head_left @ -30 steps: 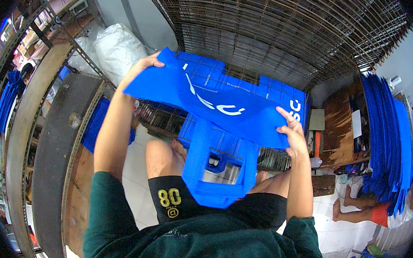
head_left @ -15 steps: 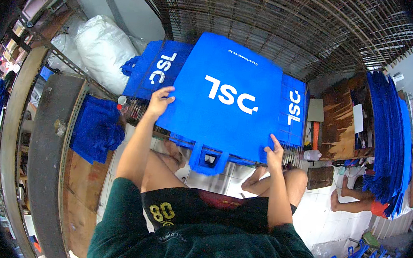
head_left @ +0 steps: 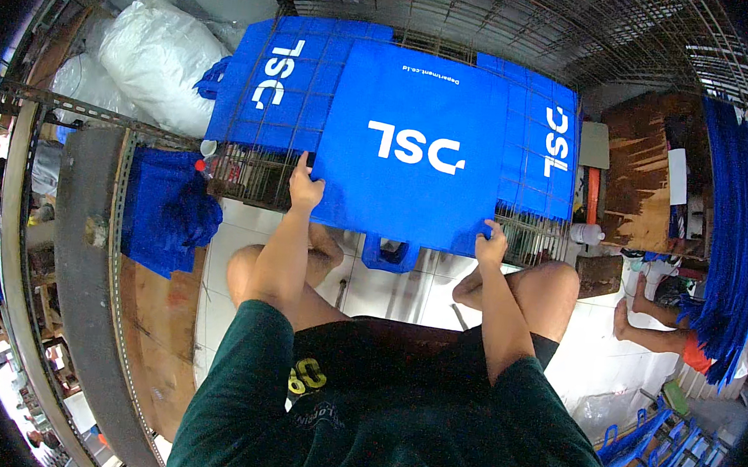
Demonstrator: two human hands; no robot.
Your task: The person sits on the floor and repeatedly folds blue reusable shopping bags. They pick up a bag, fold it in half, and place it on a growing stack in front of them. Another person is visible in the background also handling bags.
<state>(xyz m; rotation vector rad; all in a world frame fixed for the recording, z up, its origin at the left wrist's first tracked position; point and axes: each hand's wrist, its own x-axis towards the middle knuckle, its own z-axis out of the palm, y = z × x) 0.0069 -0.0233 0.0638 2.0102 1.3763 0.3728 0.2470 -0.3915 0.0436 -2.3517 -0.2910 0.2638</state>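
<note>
A flat blue fabric bag (head_left: 408,197) with white print lies over a wire rack (head_left: 259,188) in front of me. Its loop handle (head_left: 390,254) hangs past the near edge. My left hand (head_left: 305,191) pinches the near left edge between thumb and fingers. At the near right corner, my right hand (head_left: 492,244) grips the fabric in the same way. Two more printed blue bags show beneath the wires, one on the left (head_left: 246,122) and one on the right (head_left: 536,189); the middle bag partly covers that layer.
Upright wire racks (head_left: 514,21) rise at the far side. White plastic sacks (head_left: 164,59) stand far left. Blue fabric pieces (head_left: 164,217) lie on a wooden bench at left. At right hangs a thick blue fabric stack (head_left: 730,235), with another person's legs (head_left: 656,330) below it.
The middle bag has settled flatter and straighter on the rack, with both my hands still at its near edge. My view has shifted, uncovering more of the side bags.
</note>
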